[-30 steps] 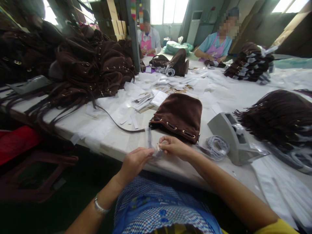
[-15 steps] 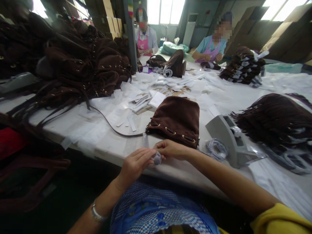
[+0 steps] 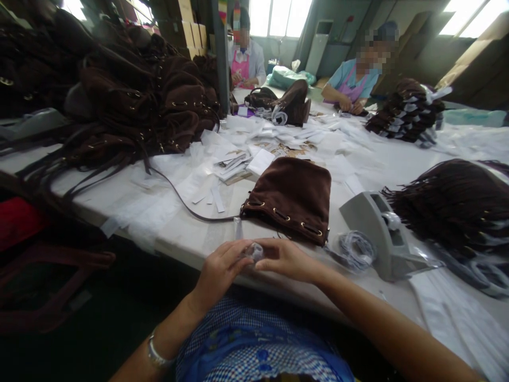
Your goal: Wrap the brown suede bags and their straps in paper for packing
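Note:
At the table's front edge, my left hand (image 3: 223,267) pinches a small greyish, see-through wrapped bundle (image 3: 255,251), which looks like crumpled plastic film. My right hand (image 3: 288,259) curls round the bundle's other side, thumb below and fingers above. What the film wraps is too small to make out. Just beyond my hands lies a dark brown drawstring bag (image 3: 292,193), its row of gold eyelets towards me. A long thin strap (image 3: 186,212) runs from the bag's left corner. Near that corner, a strip of clear film (image 3: 237,228) lies on the table.
A grey tape dispenser (image 3: 376,233) and a coiled, plastic-wrapped strap (image 3: 358,250) stand right of the bag. Brown bags (image 3: 159,106) are heaped at left, fringed brown pieces (image 3: 457,207) at right. White papers (image 3: 258,159) cover the middle. Two people (image 3: 350,79) work across the table.
The right hand's fingers have opened from a tight pinch into a looser curl round the bundle. The view has shifted slightly; the bag lies where it was.

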A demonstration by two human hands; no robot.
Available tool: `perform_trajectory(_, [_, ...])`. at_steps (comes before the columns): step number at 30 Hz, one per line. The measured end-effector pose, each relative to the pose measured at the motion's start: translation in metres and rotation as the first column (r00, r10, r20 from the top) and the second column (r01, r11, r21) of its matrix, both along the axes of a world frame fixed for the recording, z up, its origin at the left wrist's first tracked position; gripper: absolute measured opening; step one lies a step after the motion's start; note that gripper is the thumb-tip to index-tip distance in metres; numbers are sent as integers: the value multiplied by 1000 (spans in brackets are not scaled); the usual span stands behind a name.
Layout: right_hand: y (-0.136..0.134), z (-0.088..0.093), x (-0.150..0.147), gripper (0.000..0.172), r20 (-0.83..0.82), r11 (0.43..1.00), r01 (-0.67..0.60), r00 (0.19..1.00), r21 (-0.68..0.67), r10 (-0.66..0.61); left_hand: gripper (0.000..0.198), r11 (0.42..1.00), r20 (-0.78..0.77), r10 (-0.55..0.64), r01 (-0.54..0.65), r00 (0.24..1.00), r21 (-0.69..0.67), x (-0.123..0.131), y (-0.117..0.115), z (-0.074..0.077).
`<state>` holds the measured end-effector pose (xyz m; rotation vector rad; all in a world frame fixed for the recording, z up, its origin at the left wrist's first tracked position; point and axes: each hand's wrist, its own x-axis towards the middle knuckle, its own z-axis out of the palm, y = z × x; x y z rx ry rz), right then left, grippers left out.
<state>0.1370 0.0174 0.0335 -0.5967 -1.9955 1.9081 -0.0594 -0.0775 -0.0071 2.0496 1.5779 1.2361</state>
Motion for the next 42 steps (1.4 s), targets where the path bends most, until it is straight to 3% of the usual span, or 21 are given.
perform_trajectory(4, [4,-2,4,46,56,992,13,998,122,-20,35,999,54,-36,37,998,-28,-2,1,3])
perform_trajectory(8, [16,5,9,44,92,980,-62,995,192,45,38,983,77,-180,181,981,-14,-14,5,4])
perform_trajectory(10, [24,8,9,45,81,981,-128,990,147,117,35,974,41,-225,223,974,41,-20,8,6])
perform_trajectory(13, [32,10,8,51,43,975,-223,974,9,223,34,978,-9,-179,179,984,111,-25,11,12])
perform_trajectory(17, [36,11,7,55,6,962,-245,969,-118,248,33,983,-34,-144,147,989,108,-26,15,13])
perform_trajectory(22, [37,14,5,47,26,945,-275,959,-180,284,27,971,-111,-98,120,989,205,-24,18,8])
perform_trajectory(27, [46,19,1,42,54,895,-365,919,-256,390,31,949,-134,-207,232,969,213,-22,21,12])
perform_trajectory(30, [54,25,-2,42,78,873,-405,895,-272,439,37,944,-133,-202,229,970,236,-21,21,17])
perform_trajectory(37, [61,34,-8,50,84,861,-423,883,-282,461,42,939,-105,-143,169,984,301,-22,23,19])
perform_trajectory(42, [60,29,-9,45,31,884,-323,935,-337,354,46,958,-47,-80,90,996,271,-21,23,17])
